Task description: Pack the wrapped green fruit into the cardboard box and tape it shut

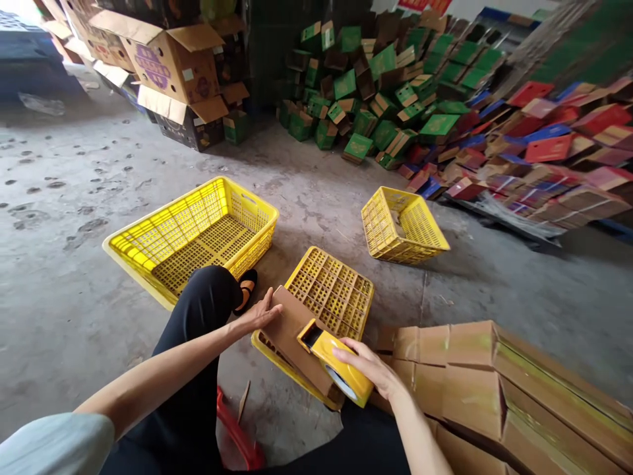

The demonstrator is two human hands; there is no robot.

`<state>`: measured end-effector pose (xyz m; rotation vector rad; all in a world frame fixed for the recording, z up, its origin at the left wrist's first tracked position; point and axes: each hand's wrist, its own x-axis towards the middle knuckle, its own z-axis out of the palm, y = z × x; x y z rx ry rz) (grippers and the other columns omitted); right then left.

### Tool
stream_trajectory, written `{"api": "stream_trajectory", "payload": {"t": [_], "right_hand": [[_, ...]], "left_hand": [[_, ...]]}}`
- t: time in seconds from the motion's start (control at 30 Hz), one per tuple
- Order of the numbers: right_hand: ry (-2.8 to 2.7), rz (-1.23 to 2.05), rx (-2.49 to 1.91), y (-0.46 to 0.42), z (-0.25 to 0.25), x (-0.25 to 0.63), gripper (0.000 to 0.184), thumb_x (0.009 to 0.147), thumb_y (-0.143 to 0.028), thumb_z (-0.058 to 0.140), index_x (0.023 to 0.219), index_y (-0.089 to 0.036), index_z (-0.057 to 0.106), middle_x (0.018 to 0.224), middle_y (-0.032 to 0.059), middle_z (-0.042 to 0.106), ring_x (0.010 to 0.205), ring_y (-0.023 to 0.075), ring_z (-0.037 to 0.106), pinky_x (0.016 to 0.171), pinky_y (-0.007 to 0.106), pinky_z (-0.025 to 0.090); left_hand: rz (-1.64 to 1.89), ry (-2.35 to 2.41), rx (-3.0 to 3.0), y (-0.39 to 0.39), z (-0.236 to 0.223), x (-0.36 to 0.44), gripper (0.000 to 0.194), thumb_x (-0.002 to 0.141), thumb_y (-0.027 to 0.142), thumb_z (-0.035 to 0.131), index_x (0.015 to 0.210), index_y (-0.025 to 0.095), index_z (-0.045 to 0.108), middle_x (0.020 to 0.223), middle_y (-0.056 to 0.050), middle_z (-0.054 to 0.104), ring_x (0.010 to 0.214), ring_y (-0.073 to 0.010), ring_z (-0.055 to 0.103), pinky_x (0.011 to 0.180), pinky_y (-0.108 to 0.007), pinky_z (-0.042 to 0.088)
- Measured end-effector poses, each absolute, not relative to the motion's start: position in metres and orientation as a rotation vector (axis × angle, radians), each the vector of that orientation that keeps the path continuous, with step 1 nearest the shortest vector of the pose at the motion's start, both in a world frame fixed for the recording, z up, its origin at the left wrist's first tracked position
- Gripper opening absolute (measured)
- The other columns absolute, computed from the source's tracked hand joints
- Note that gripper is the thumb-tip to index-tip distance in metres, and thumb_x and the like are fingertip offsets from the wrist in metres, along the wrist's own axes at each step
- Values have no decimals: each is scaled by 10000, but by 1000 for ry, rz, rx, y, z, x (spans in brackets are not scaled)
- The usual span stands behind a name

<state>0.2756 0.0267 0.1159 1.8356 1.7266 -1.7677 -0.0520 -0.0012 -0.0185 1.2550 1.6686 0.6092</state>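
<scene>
A long, narrow cardboard box (293,330) lies on an upturned yellow plastic crate (341,290) in front of my knees. My left hand (261,313) rests against the far left end of the box, its visible fingers stretched out. In my right hand (370,367) is a yellow tape dispenser (324,346), gripped from the right side. The dispenser's head is over the top of the box, and a roll of tape (341,382) shows in its side. Whether the head touches the cardboard I cannot tell.
Stacked cardboard boxes (455,389) stand close on my right. A big yellow crate (198,244) sits at front left, a smaller one (405,227) farther right. Green boxes (366,122) and red-and-blue boxes (548,148) are heaped behind. A red object (240,432) lies between my legs.
</scene>
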Motion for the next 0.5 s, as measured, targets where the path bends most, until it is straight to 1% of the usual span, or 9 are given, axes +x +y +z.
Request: {"api": "stream_trajectory", "payload": {"t": [0.1,0.13,0.17,0.2,0.27,0.33,0.43,0.5], "right_hand": [[1874,-1553,1823,29,114,270,663,809,-730,664,1263,-248,684,1268,80,763,1186,312,682,1000,399,515],[1940,-1453,1841,28,114,271,643,809,-730,661,1232,-246,685,1268,84,758,1184,313,679,998,396,510],[1998,-1351,1861,27,115,271,617,811,-728,657,1186,-239,688,1253,91,758,1169,314,679,988,393,510],[2035,-1263,1878,26,115,272,587,816,-727,650,1125,-229,693,1213,99,765,1138,315,684,965,391,514],[2051,-1197,1858,22,116,271,548,836,-727,626,994,-208,698,1086,107,785,1047,312,700,893,387,530],[2001,-1326,1795,18,117,268,553,853,-726,614,950,-189,708,995,100,796,968,303,715,830,382,548],[1807,-1729,1730,11,120,263,581,873,-710,615,1063,-167,695,910,93,807,863,275,753,794,380,590],[1664,-1889,1727,7,123,261,587,889,-708,610,1130,-174,650,779,65,787,721,242,754,713,357,606]], "left_hand": [[550,1673,1417,-7,-9,-54,951,981,702,520,1683,123,243,1745,-222,186,1628,-409,96,1292,-592,192],[536,1638,1553,-11,-7,-52,916,1005,670,503,1690,128,227,1759,-210,123,1634,-398,25,1297,-607,149],[519,1572,1720,-15,-6,-49,868,1031,633,481,1694,136,220,1766,-194,99,1638,-379,1,1303,-600,131],[493,1478,1894,-20,-6,-45,820,1054,597,459,1696,145,221,1768,-183,110,1643,-356,23,1310,-575,139],[429,1268,2163,-28,-10,-38,774,1077,554,439,1699,151,216,1759,-180,173,1641,-331,127,1313,-524,194],[400,1156,2273,-35,-16,-32,799,1073,561,464,1709,165,185,1748,-179,220,1629,-331,195,1307,-513,225],[452,1124,2371,-39,-28,-27,858,1064,613,468,1724,197,110,1750,-169,217,1626,-342,208,1309,-542,195],[489,1120,2414,-39,-34,-27,898,1056,653,459,1727,203,67,1754,-167,198,1628,-347,199,1310,-554,174]]}}
